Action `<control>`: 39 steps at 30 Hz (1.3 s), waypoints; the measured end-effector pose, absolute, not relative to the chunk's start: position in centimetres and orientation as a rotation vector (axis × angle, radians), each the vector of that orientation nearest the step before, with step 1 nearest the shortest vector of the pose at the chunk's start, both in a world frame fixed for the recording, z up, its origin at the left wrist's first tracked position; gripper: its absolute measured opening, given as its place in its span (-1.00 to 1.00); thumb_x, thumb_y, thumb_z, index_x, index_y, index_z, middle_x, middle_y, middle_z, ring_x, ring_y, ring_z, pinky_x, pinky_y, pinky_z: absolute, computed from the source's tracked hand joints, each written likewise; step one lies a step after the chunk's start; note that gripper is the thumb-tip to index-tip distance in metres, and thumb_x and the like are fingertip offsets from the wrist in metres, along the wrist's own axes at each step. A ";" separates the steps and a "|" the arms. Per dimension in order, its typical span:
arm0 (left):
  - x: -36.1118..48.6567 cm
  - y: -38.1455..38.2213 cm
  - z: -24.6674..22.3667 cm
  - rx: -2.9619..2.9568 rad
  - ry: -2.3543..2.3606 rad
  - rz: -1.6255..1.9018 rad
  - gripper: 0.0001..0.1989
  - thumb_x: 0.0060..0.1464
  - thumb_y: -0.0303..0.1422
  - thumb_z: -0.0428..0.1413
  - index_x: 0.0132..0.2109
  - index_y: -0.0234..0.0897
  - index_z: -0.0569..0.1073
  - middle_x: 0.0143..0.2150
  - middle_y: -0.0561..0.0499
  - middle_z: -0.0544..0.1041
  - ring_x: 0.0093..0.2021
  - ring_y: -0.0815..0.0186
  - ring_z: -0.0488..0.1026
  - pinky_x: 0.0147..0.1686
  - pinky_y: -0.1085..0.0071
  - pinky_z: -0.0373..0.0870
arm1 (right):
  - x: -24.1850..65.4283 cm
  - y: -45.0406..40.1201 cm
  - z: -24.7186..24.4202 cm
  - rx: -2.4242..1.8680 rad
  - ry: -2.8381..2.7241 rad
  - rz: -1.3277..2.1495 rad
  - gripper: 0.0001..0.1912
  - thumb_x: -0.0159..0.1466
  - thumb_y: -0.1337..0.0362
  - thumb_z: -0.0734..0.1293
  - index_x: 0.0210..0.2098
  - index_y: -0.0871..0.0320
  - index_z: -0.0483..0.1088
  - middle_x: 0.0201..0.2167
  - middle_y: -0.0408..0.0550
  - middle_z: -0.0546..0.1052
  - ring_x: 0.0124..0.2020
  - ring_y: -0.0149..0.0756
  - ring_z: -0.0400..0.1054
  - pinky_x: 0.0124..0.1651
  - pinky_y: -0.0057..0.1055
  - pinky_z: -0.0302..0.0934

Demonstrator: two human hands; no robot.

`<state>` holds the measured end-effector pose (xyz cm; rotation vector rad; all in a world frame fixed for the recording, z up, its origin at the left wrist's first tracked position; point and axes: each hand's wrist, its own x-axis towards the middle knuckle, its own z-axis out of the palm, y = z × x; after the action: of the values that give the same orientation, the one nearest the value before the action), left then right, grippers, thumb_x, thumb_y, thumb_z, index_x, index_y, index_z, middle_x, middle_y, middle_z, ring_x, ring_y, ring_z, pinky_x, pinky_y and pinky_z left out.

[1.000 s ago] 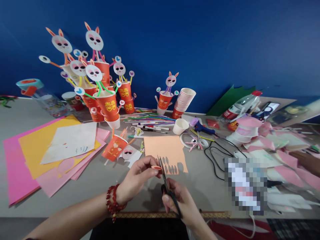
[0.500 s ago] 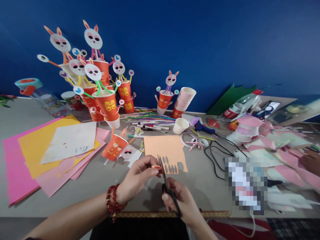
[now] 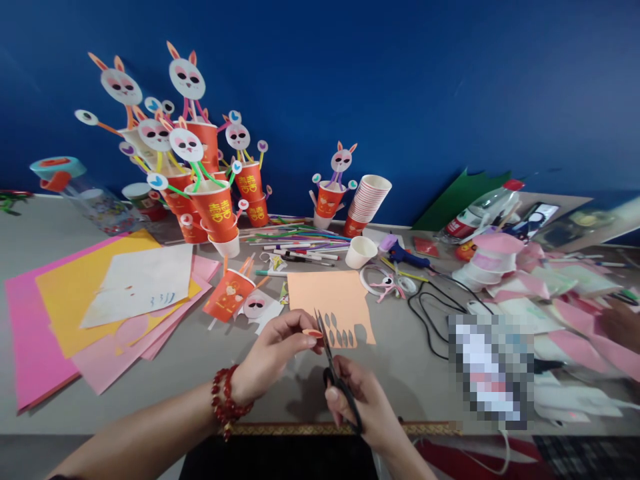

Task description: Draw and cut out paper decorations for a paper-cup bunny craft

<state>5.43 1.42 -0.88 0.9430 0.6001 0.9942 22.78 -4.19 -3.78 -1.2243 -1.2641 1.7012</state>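
Between the thumb and fingers of my left hand [image 3: 280, 350] is a small orange paper ear [image 3: 312, 333] with a red middle. My right hand [image 3: 363, 397] has its fingers through the handles of black scissors [image 3: 331, 367]. The blades point up and away, right beside the paper ear; whether they touch it I cannot tell. Just beyond both hands lies a peach paper sheet [image 3: 325, 291] with several leaf-shaped holes cut in its lower part. Left of it are a white paper rabbit face [image 3: 256, 307] and a tipped red paper cup [image 3: 229, 296] with orange strips.
Coloured paper sheets [image 3: 55, 320] lie at the left. Behind stand rabbit-decorated cups [image 3: 219, 210] and a cup stack [image 3: 369, 200]. Pens and pipe cleaners [image 3: 300, 240] spread across the middle. A blue glue gun [image 3: 407, 255] trails a black cable. Another person's hand [image 3: 620, 327] is at far right.
Almost nothing differs. My hands, the paper ear and the scissors stay nearly in place, with only a tiny shift. The other person's hand at the right has moved slightly.
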 end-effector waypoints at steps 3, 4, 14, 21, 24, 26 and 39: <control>5.4 1.5 -0.8 0.953 0.608 0.973 -0.91 0.08 -0.44 0.15 -0.38 -0.33 0.41 -0.38 0.02 0.43 -0.32 0.32 0.43 -0.23 0.41 0.32 | 22.9 -4.2 -3.9 -1.236 -1.278 1.699 -0.42 0.05 -0.24 0.38 -0.49 0.09 0.07 -0.70 -0.33 0.22 -0.72 -0.55 0.09 -0.64 -0.56 -0.04; 5.4 1.6 -0.8 0.955 0.610 0.968 -0.91 0.08 -0.44 0.15 -0.37 -0.33 0.41 -0.38 0.01 0.43 -0.32 0.32 0.43 -0.23 0.41 0.32 | 23.0 -4.2 -3.9 -1.241 -1.279 1.697 -0.42 0.06 -0.23 0.38 -0.49 0.09 0.07 -0.70 -0.33 0.22 -0.72 -0.55 0.09 -0.64 -0.56 -0.04; 4.9 2.0 -0.2 0.975 0.630 0.913 -0.86 0.04 -0.39 0.18 -0.40 -0.32 0.38 -0.37 0.01 0.43 -0.36 0.32 0.43 -0.26 0.39 0.33 | 23.7 -3.9 -3.7 -1.377 -1.296 1.702 -0.49 0.06 -0.06 0.43 -0.53 0.07 0.04 -0.70 -0.37 0.18 -0.73 -0.55 0.08 -0.65 -0.57 -0.05; 4.7 2.2 -0.2 1.017 0.707 0.880 -0.82 0.06 -0.34 0.19 -0.40 -0.33 0.38 -0.31 -0.01 0.44 -0.34 0.35 0.41 -0.25 0.41 0.30 | 26.1 -2.9 -3.4 -1.594 -1.571 1.221 -0.63 0.10 -0.02 0.38 -0.47 0.11 0.22 -0.60 -0.22 0.33 -0.58 -0.38 0.23 -0.50 -0.48 0.10; 4.8 2.4 -0.4 1.053 0.741 0.858 -0.81 0.07 -0.30 0.18 -0.37 -0.33 0.38 -0.34 0.01 0.43 -0.35 0.37 0.38 -0.26 0.44 0.29 | 27.9 -2.5 -3.5 -1.782 -1.788 0.885 -0.67 0.13 -0.03 0.37 -0.40 0.11 0.30 -0.61 -0.22 0.31 -0.58 -0.35 0.20 -0.51 -0.47 0.05; 4.8 2.5 -0.6 1.091 0.761 0.831 -0.80 0.08 -0.28 0.18 -0.35 -0.32 0.38 -0.36 0.02 0.43 -0.35 0.37 0.37 -0.27 0.44 0.28 | 28.8 -2.3 -3.6 -1.878 -1.886 0.675 -0.69 0.15 -0.02 0.36 -0.37 0.08 0.31 -0.62 -0.21 0.33 -0.58 -0.32 0.21 -0.50 -0.46 0.04; 2.6 2.8 -1.2 1.357 0.942 0.755 -0.81 0.13 -0.28 0.09 -0.37 -0.30 0.35 -0.40 0.02 0.44 -0.36 0.33 0.40 -0.32 0.45 0.28 | 30.7 -1.1 -3.4 -2.140 -1.958 0.312 -0.71 0.24 -0.04 0.27 -0.35 0.04 0.22 -0.49 -0.13 0.55 -0.51 -0.21 0.45 -0.54 -0.45 -0.03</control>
<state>2.62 2.80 -1.16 1.3566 0.9423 0.7547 30.69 -1.09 -3.42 -2.1404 -1.9577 0.3120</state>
